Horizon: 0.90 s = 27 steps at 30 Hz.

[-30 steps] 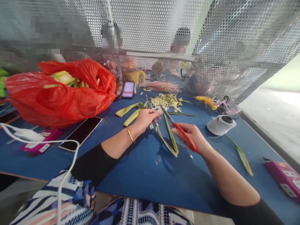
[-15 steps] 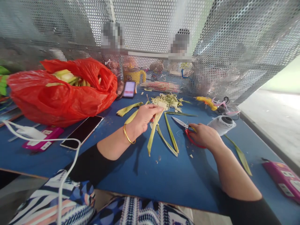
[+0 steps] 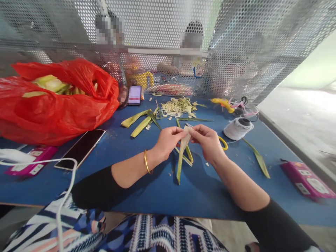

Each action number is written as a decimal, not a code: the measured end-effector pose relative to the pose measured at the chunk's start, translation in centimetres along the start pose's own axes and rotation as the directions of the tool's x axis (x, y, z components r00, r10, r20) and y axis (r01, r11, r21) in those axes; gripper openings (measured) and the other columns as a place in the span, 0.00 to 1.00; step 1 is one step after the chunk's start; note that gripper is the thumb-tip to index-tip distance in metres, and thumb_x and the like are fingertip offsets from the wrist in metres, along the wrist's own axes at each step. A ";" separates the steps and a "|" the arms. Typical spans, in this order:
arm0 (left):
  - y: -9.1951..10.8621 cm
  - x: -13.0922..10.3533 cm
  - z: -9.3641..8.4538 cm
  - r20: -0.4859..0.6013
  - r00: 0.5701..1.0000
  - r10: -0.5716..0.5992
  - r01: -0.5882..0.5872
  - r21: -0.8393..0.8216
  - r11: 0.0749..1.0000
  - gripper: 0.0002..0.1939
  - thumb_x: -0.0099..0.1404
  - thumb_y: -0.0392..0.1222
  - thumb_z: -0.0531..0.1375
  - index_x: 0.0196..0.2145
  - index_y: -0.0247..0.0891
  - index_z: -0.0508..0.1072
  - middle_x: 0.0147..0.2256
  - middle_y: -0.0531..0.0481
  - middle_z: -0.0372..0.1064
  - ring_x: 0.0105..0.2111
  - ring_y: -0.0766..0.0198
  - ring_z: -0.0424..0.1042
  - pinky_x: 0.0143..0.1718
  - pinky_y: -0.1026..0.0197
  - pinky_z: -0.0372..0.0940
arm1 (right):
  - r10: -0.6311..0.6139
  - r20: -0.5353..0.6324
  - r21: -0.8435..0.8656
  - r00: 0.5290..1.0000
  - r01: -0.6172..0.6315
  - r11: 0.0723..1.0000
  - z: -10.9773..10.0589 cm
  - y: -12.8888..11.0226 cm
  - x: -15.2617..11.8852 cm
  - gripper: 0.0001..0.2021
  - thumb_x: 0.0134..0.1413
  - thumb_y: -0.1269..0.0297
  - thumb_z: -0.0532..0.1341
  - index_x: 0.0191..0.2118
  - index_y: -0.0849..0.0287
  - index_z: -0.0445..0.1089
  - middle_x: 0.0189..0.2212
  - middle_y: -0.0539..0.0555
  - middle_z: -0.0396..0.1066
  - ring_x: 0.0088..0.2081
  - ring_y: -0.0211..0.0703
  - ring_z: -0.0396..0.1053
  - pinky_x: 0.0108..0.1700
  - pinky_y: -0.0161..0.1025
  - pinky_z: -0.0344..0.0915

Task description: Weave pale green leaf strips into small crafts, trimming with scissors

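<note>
A pale green husk strip (image 3: 183,154) hangs down from between my two hands, its wide whitish end uppermost. My left hand (image 3: 169,140) pinches that end from the left, thumb and fingers pressed together. From the right, my right hand (image 3: 206,141) grips the same end. Scissors lie on the table, mostly hidden by my right hand; one yellow-lined handle loop (image 3: 223,143) shows beside it. Folded green strips lie under and behind the hands. Beyond them is a heap of husk cuttings (image 3: 178,106), with more husk pieces (image 3: 141,126) to its left.
A red plastic bag (image 3: 86,101) of husks fills the left of the blue table (image 3: 162,196). Near it are a dark phone (image 3: 81,148), a magenta power strip (image 3: 39,157) and a white cable. A thread spool (image 3: 237,129) and another power strip (image 3: 307,178) stand right. Perforated mesh closes the back.
My right hand has let go of the scissors and moved left to the strip, now gripping it beside my left hand. The view has shifted slightly to the right.
</note>
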State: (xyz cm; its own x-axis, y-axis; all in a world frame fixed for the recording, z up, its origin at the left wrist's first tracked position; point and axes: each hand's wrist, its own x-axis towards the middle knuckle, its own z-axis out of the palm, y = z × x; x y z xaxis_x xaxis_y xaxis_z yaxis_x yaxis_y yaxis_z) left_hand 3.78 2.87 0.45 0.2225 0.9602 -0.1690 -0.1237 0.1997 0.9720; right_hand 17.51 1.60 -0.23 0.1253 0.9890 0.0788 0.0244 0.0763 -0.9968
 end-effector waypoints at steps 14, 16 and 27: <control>0.2 0.3 -0.2 -0.033 0.999 -0.002 0.005 0.066 0.998 0.08 0.59 0.35 0.62 0.23 0.36 0.76 0.22 0.52 0.71 0.24 0.68 0.68 0.27 0.65 0.62 | -0.175 0.065 -0.194 0.982 0.185 0.963 -0.6 0.6 0.2 0.13 0.45 0.54 0.67 0.27 0.58 0.68 0.20 0.45 0.64 0.24 0.34 0.58 0.28 0.36 0.56; 0.2 0.3 -0.2 -0.035 0.999 0.010 -0.007 0.080 0.997 0.08 0.59 0.34 0.62 0.22 0.36 0.76 0.22 0.52 0.71 0.24 0.68 0.67 0.27 0.65 0.62 | -0.177 0.067 -0.181 0.982 0.187 0.966 -0.6 0.6 0.2 0.12 0.46 0.55 0.67 0.27 0.58 0.69 0.20 0.45 0.63 0.25 0.34 0.58 0.29 0.36 0.56; 0.0 0.4 -0.1 -0.039 0.998 0.041 -0.036 0.104 0.994 0.09 0.58 0.32 0.61 0.20 0.35 0.74 0.20 0.54 0.68 0.21 0.71 0.64 0.27 0.66 0.62 | -0.253 0.103 -0.294 0.962 0.273 0.916 -0.7 0.4 0.0 0.10 0.48 0.58 0.64 0.26 0.57 0.66 0.20 0.46 0.63 0.24 0.35 0.57 0.28 0.36 0.55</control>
State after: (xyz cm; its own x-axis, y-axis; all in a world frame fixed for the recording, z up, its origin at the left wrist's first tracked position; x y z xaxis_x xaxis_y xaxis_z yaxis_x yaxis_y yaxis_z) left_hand 3.73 3.30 0.37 0.1796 0.9743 -0.1356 -0.0302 0.1432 0.9892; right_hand 18.20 1.53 -0.59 0.0122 0.9450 0.3267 0.3476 0.3024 -0.8875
